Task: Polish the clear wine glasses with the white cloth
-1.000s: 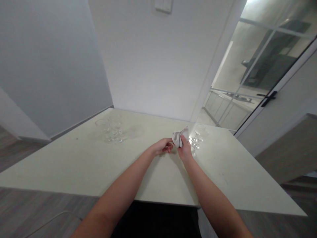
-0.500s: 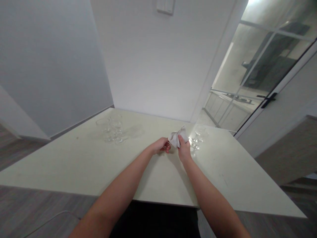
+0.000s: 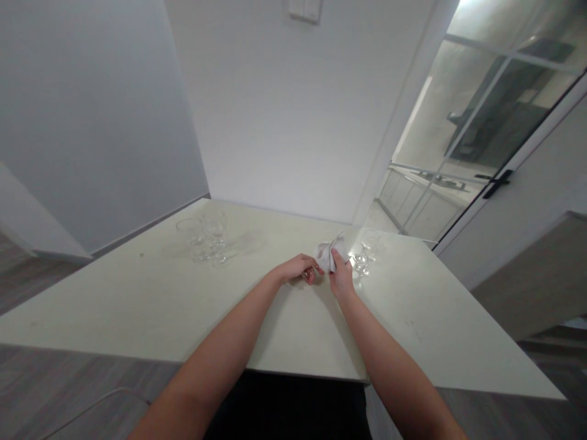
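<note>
Both my hands meet over the middle of the white table (image 3: 137,305). My left hand (image 3: 300,267) is closed around a small clear glass (image 3: 312,272), of which only a glint shows between the fingers. My right hand (image 3: 342,278) grips a crumpled white cloth (image 3: 326,254) and presses it against that glass. Just right of my right hand stand clear stemmed glasses (image 3: 365,252) on the table. A second cluster of clear glasses (image 3: 206,238) stands at the far left of the table.
A white wall rises right behind the table. To the right is a glass door (image 3: 481,122) with a black handle (image 3: 498,181). A grey wood floor (image 3: 36,391) shows in front of the table's near edge.
The hands have stayed in the same spot. The cloth has been bunched tighter and sits lower against the glass than before, with small turning movements of both hands.
</note>
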{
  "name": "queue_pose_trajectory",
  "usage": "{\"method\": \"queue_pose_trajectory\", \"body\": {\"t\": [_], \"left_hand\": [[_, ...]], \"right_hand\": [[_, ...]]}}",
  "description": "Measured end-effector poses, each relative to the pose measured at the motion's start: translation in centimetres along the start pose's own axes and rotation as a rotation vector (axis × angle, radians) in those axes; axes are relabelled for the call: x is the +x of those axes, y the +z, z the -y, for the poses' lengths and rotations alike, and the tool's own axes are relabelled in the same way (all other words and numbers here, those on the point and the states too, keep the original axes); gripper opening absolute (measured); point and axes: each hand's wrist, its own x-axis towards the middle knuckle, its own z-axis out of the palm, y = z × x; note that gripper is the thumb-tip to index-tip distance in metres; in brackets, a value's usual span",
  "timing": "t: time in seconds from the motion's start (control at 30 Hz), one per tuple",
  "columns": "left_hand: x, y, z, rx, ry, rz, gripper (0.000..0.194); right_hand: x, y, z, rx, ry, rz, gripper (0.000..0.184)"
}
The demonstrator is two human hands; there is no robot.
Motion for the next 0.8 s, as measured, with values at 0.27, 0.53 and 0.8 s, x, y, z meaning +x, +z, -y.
{"method": "queue_pose_trajectory", "body": {"t": [0.27, 0.53, 0.8], "left_hand": [[1.0, 1.3, 0.3, 0.063, 0.046, -0.193, 0.021], [0.9, 0.3, 0.7, 0.04, -0.023, -0.156, 0.025], [0.6, 1.6, 0.0, 0.514, 0.264, -0.36, 0.024]], "right_hand": [[0.8, -0.6, -0.4, -0.064, -0.054, -0.145, 0.05], [0.5, -0.3, -0.7, -0.102, -0.125, -0.066, 0.052], [0.9, -0.6, -0.5, -0.098, -0.123, -0.139, 0.052]]}}
